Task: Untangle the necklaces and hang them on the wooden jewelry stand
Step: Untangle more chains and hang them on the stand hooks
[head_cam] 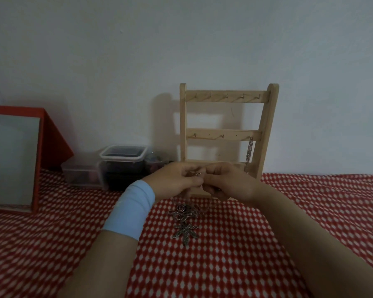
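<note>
Wooden jewelry stand (224,97) behind the grip carries one chain (249,151), while left hand (174,179) and right hand (224,181) pinch the tangled necklaces (198,174), their pendants (184,214) lying below, unhung.

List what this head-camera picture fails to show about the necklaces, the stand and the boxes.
Head view only:
Necklace tangle: the left hand and right hand curl round it, hiding the knot.
Wooden stand base: mostly behind both hands.
Hung chain lower end: too small and dim.
Plastic boxes contents: dim, blurred.
</note>
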Motion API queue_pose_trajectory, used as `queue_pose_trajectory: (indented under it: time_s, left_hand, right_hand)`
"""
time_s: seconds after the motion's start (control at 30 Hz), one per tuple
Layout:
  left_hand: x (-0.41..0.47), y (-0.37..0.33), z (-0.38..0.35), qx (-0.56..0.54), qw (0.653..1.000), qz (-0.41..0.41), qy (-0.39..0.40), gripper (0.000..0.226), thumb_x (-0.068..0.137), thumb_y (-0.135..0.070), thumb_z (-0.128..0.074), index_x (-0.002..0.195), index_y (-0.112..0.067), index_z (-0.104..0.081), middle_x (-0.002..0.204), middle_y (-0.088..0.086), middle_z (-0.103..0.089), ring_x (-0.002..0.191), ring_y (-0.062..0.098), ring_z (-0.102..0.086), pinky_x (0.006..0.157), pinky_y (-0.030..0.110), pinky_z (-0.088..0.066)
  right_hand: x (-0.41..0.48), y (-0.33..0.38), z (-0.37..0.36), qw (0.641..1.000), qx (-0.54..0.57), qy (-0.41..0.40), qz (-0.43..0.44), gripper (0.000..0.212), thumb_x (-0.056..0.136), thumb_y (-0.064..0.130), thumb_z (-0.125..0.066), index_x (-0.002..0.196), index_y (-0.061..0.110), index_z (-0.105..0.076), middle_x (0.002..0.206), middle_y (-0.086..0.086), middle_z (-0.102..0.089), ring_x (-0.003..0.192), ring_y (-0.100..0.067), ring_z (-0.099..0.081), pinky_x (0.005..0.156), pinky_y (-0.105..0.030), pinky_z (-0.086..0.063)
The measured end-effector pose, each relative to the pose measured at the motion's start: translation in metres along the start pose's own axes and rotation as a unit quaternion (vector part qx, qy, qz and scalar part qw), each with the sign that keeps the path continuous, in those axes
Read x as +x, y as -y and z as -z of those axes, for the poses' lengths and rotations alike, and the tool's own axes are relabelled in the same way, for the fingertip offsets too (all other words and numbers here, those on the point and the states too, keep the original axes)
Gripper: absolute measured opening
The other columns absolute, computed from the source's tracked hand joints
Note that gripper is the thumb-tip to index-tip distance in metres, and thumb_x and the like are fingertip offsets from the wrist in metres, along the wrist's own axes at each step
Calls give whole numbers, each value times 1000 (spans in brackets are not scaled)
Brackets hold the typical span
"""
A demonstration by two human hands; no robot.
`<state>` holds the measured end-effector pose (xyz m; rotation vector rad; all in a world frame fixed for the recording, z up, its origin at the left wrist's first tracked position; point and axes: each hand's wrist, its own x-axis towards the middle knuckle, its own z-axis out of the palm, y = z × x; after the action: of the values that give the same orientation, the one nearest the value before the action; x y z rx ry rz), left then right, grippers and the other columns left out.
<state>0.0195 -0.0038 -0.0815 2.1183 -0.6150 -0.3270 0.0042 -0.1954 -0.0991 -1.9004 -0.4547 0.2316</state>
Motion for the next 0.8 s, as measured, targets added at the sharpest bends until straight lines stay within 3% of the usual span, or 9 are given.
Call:
queue_pose_trajectory:
  time_s: [0.07, 0.2, 0.33, 0.43, 0.5, 0.53, 0.6, 0.67, 0.8]
  left_hand:
    - [-1, 2, 3, 45, 998, 30, -9, 25, 97, -34, -55, 118, -25, -67, 104, 1, -71, 93, 26, -69, 85, 37, -58]
    - [-2, 9, 12, 103, 993, 50, -32, 18, 95, -39, -57, 97, -31, -73, 103, -11, -67, 92, 12, -64, 73, 26, -55]
    - [-2, 9, 13, 55, 996, 24, -69, 17, 95, -29, -59, 86, -28, -73, 95, -12, -70, 92, 2, -61, 77, 15, -43]
    - [0, 11, 15, 23, 995, 18, -98, 20, 96, -27, -57, 86, -26, -74, 75, -21, -67, 67, -10, -57, 62, 8, -39]
    - [-1, 11, 15, 3, 994, 30, -107, 24, 97, -25, -56, 81, -24, -74, 56, -19, -58, 47, -5, -49, 48, 10, -35]
    - [-2, 11, 15, -17, 993, 35, -109, 25, 97, -23, -55, 79, -22, -74, 56, -14, -57, 46, 0, -47, 45, 14, -34]
    - [-1, 11, 13, -52, 992, 33, -114, 26, 96, -19, -56, 78, -18, -75, 67, 3, -59, 57, 15, -51, 47, 21, -38]
    - [0, 12, 13, -65, 990, 31, -117, 25, 95, -18, -56, 79, -16, -75, 69, 8, -59, 62, 20, -53, 50, 23, -40]
    - [0, 14, 13, -48, 989, 36, -133, 21, 97, -19, -55, 88, -17, -74, 51, -14, -53, 41, 0, -42, 41, 13, -31]
  right_hand:
    - [1, -3, 3, 1000, 15, -6, -9, 21, 106, 17, -51, 101, 5, -68, 64, 0, -51, 46, -10, -36, 44, -20, -33]
    - [1, -7, 9, 998, 49, -9, -26, 25, 104, 5, -51, 126, 8, -63, 77, -7, -67, 44, -10, -40, 43, -21, -34]
    - [-1, -8, 12, 999, -21, -26, -38, 20, 97, 1, -62, 114, 6, -71, 92, -10, -79, 48, -8, -50, 46, -18, -42]
    - [1, -11, 13, 998, -31, -46, -31, 13, 96, 6, -66, 105, 2, -75, 93, -8, -79, 49, -9, -49, 49, -17, -41]
    - [1, -9, 12, 995, -49, -79, -20, 13, 97, 10, -67, 102, 2, -76, 92, -5, -80, 53, -2, -58, 57, -12, -43]
    - [1, -9, 11, 994, -51, -91, -13, 14, 98, 12, -66, 102, 2, -76, 92, -5, -79, 52, 2, -58, 55, -10, -43]
    - [2, -8, 9, 995, -32, -95, -2, 14, 99, 16, -64, 102, 6, -74, 94, -7, -80, 42, 0, -46, 45, -11, -37]
    - [3, -8, 7, 995, -16, -100, -1, 14, 101, 20, -62, 103, 11, -73, 93, -8, -80, 40, -4, -34, 39, -16, -30]
    - [6, -7, 6, 990, 52, -129, 6, 24, 105, 22, -54, 106, 4, -70, 86, -9, -76, 43, -11, -30, 39, -22, -25]
